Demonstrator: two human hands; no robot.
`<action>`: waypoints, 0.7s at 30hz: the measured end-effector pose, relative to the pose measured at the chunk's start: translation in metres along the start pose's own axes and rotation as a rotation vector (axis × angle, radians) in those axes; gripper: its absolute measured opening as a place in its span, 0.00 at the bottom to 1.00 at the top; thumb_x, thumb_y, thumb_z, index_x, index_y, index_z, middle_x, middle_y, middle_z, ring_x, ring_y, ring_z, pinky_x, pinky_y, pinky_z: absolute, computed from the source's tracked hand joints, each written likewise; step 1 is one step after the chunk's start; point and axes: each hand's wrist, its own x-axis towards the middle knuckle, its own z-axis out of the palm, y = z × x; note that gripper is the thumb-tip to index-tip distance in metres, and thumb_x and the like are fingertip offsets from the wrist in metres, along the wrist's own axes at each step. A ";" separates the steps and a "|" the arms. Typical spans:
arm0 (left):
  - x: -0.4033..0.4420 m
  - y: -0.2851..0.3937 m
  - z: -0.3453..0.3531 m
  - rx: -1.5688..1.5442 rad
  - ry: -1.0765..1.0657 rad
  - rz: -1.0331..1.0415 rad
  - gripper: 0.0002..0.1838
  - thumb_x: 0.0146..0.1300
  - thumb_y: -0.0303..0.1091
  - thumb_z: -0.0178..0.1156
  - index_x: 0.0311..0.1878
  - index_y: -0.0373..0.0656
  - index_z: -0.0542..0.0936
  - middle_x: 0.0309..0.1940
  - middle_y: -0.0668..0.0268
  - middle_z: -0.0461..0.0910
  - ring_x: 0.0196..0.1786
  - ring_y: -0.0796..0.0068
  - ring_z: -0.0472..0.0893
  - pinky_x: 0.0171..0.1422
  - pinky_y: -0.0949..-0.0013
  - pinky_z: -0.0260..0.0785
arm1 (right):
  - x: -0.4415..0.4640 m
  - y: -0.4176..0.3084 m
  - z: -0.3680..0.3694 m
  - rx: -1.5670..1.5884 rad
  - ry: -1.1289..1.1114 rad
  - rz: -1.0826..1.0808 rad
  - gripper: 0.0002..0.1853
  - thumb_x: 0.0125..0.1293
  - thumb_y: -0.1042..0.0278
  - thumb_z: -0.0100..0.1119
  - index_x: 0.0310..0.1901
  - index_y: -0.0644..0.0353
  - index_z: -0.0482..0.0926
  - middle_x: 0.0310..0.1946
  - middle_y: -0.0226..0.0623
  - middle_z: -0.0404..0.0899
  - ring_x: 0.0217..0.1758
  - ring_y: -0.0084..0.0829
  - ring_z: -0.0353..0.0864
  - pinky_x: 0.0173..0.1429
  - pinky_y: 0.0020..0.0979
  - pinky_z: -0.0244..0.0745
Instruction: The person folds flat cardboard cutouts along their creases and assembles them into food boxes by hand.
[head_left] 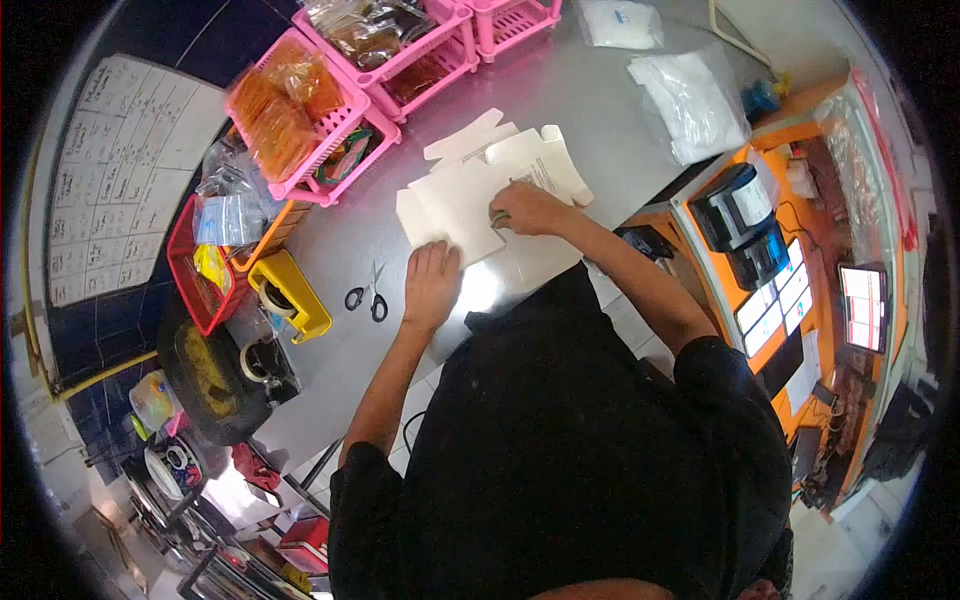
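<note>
Cardboard pieces (450,205) lie flat, none folded up, beneath the fingers: left fingers (436,258) rest extended on the near edge, right fingers (508,197) curl around a small greenish thing (501,218); scissors (377,306) lie beside the left.

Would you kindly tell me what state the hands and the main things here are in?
Left hand: resting on the cardboard, fingers extended
Right hand: closed around a small greenish thing, too small to identify
Cardboard: flat, unfolded, pieces overlapping
Scissors: lying on the table, handles spread
Pink basket: filled with orange packets
Whiteboard: written on
Screen: lit
</note>
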 end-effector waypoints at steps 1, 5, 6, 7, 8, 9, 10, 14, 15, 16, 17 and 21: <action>-0.002 -0.004 -0.001 0.010 -0.009 -0.012 0.22 0.51 0.28 0.64 0.53 0.37 0.78 0.53 0.56 0.78 0.59 0.54 0.76 0.64 0.54 0.68 | -0.001 0.000 0.000 -0.025 0.002 -0.018 0.07 0.58 0.67 0.67 0.36 0.59 0.86 0.36 0.45 0.85 0.45 0.48 0.84 0.53 0.47 0.79; -0.019 -0.025 0.009 0.039 -0.027 0.007 0.23 0.48 0.29 0.65 0.50 0.38 0.78 0.52 0.56 0.76 0.59 0.54 0.74 0.65 0.52 0.66 | -0.008 -0.003 0.003 -0.124 0.021 -0.011 0.05 0.58 0.69 0.66 0.35 0.59 0.83 0.37 0.43 0.83 0.46 0.47 0.84 0.51 0.45 0.80; -0.018 -0.025 0.008 0.042 -0.038 0.029 0.22 0.49 0.30 0.65 0.50 0.38 0.78 0.52 0.56 0.77 0.58 0.54 0.75 0.64 0.52 0.67 | -0.010 -0.004 0.004 -0.164 0.033 -0.008 0.05 0.58 0.70 0.65 0.34 0.60 0.82 0.37 0.43 0.82 0.45 0.47 0.83 0.51 0.45 0.80; -0.018 -0.023 0.007 0.043 -0.050 0.049 0.21 0.50 0.31 0.65 0.49 0.38 0.79 0.51 0.56 0.77 0.58 0.55 0.75 0.64 0.53 0.67 | -0.012 -0.005 0.006 -0.202 0.043 -0.004 0.05 0.58 0.70 0.65 0.34 0.60 0.82 0.37 0.43 0.82 0.45 0.46 0.83 0.51 0.44 0.80; -0.018 -0.019 0.008 0.059 -0.069 0.012 0.20 0.51 0.32 0.65 0.48 0.38 0.79 0.50 0.57 0.77 0.57 0.56 0.75 0.63 0.54 0.67 | -0.014 -0.005 0.007 -0.228 0.056 -0.003 0.05 0.58 0.70 0.64 0.34 0.61 0.81 0.37 0.43 0.81 0.45 0.46 0.83 0.51 0.44 0.80; -0.013 -0.009 0.002 0.075 -0.091 -0.024 0.19 0.52 0.33 0.65 0.48 0.39 0.79 0.49 0.58 0.78 0.56 0.56 0.76 0.63 0.54 0.67 | -0.015 -0.007 0.008 -0.251 0.069 -0.002 0.05 0.57 0.71 0.63 0.34 0.61 0.81 0.37 0.44 0.81 0.45 0.46 0.83 0.50 0.44 0.80; -0.012 -0.002 0.000 0.089 -0.116 -0.061 0.18 0.53 0.34 0.65 0.47 0.39 0.80 0.48 0.59 0.78 0.55 0.57 0.76 0.62 0.55 0.68 | -0.017 -0.010 0.010 -0.271 0.081 0.000 0.05 0.57 0.71 0.62 0.34 0.62 0.81 0.37 0.44 0.81 0.45 0.46 0.83 0.50 0.43 0.80; -0.018 -0.001 0.013 0.054 -0.116 -0.104 0.16 0.55 0.35 0.65 0.47 0.41 0.80 0.47 0.60 0.79 0.53 0.59 0.77 0.60 0.56 0.68 | -0.028 -0.034 0.004 -0.327 0.029 -0.028 0.09 0.58 0.71 0.60 0.39 0.64 0.80 0.43 0.45 0.79 0.52 0.45 0.80 0.54 0.42 0.79; -0.020 -0.002 0.017 0.049 -0.091 -0.107 0.16 0.55 0.35 0.65 0.47 0.41 0.80 0.47 0.60 0.79 0.53 0.59 0.77 0.60 0.56 0.67 | -0.035 -0.048 0.005 -0.337 0.075 -0.080 0.09 0.59 0.71 0.59 0.40 0.64 0.79 0.44 0.45 0.78 0.54 0.44 0.79 0.56 0.41 0.78; -0.020 -0.002 0.018 0.044 -0.065 -0.108 0.16 0.55 0.35 0.65 0.47 0.42 0.80 0.47 0.60 0.79 0.53 0.59 0.77 0.60 0.56 0.67 | -0.038 -0.057 0.008 -0.348 0.123 -0.130 0.10 0.59 0.71 0.58 0.41 0.65 0.79 0.46 0.45 0.78 0.56 0.44 0.78 0.57 0.41 0.77; -0.020 -0.002 0.019 0.040 -0.050 -0.110 0.15 0.56 0.34 0.64 0.46 0.42 0.81 0.46 0.60 0.79 0.53 0.59 0.77 0.60 0.56 0.67 | -0.036 -0.060 0.014 -0.356 0.168 -0.191 0.11 0.59 0.71 0.57 0.42 0.65 0.79 0.46 0.45 0.78 0.56 0.43 0.77 0.58 0.41 0.77; -0.014 0.005 0.009 0.033 0.009 -0.116 0.10 0.56 0.33 0.62 0.40 0.41 0.81 0.41 0.59 0.79 0.49 0.59 0.78 0.55 0.57 0.69 | -0.030 -0.047 0.046 -0.393 0.241 -0.334 0.12 0.59 0.69 0.56 0.43 0.66 0.79 0.46 0.42 0.77 0.54 0.39 0.77 0.56 0.37 0.78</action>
